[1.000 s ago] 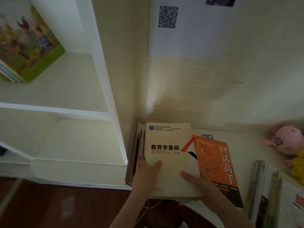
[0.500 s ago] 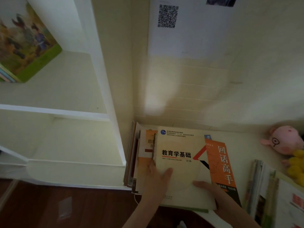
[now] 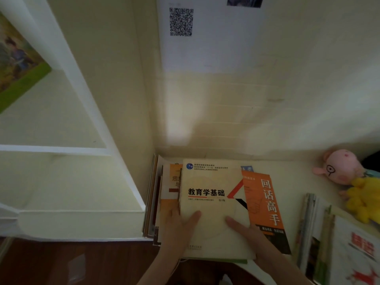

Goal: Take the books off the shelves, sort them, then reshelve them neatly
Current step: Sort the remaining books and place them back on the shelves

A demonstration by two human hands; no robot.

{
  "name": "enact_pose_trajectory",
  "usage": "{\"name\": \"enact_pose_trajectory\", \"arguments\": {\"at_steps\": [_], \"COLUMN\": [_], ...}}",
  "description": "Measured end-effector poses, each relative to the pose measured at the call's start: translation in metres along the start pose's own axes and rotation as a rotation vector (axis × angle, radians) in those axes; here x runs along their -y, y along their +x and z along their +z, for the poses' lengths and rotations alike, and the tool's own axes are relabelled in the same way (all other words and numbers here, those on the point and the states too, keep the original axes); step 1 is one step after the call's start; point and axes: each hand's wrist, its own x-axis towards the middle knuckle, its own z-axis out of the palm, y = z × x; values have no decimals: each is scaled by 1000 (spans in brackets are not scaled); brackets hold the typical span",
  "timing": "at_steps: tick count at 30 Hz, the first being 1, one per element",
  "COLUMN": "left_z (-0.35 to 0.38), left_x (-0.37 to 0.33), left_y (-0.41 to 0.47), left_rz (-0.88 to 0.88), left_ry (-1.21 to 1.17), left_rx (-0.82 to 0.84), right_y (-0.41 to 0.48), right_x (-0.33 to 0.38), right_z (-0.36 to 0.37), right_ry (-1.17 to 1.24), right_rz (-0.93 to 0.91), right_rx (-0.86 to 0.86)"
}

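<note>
A cream textbook [image 3: 211, 194] with black Chinese title lies on top of a pile on a white desk [image 3: 292, 173]. My left hand [image 3: 178, 229] grips its near left corner, thumb on the cover. My right hand [image 3: 244, 233] holds its near right corner, thumb on top. An orange and black book [image 3: 265, 204] lies half under it on the right. Under it on the left shows an orange and white book [image 3: 170, 182]. Several thin books [image 3: 152, 194] stand on edge against the bookcase side.
A white bookcase [image 3: 86, 95] stands at left; a colourful picture book [image 3: 18, 64] leans on its upper shelf. A pink plush [image 3: 339, 167] and a yellow plush [image 3: 364, 198] sit at right. More books [image 3: 333, 241] lie at the near right. A QR-code sheet [image 3: 181, 21] hangs on the wall.
Both hands have slid the cream textbook to the right, uncovering the orange and white book beneath it on the left and covering more of the orange and black book.
</note>
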Motion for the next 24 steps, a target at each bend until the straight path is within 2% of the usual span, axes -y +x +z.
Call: {"name": "enact_pose_trajectory", "arguments": {"at_steps": [4, 8, 11, 16, 19, 24], "left_z": [-13, -32, -30, -13, -7, 0], "left_x": [-4, -16, -20, -21, -22, -40], "left_y": [2, 15, 23, 24, 16, -7], "left_rz": [29, -95, -107, -83, -93, 52], "left_ry": [-228, -372, -392, -317, -285, -293], "left_rx": [8, 207, 249, 134, 87, 9], "right_y": [2, 4, 8, 8, 3, -4], "right_x": [-1, 2, 5, 4, 2, 2], "right_z": [-2, -6, -10, -11, -11, -30], "right_ry": [12, -15, -40, -21, -47, -11], "right_rz": [5, 38, 11, -50, -115, -157], "right_rx": [9, 3, -39, 7, 101, 152]}}
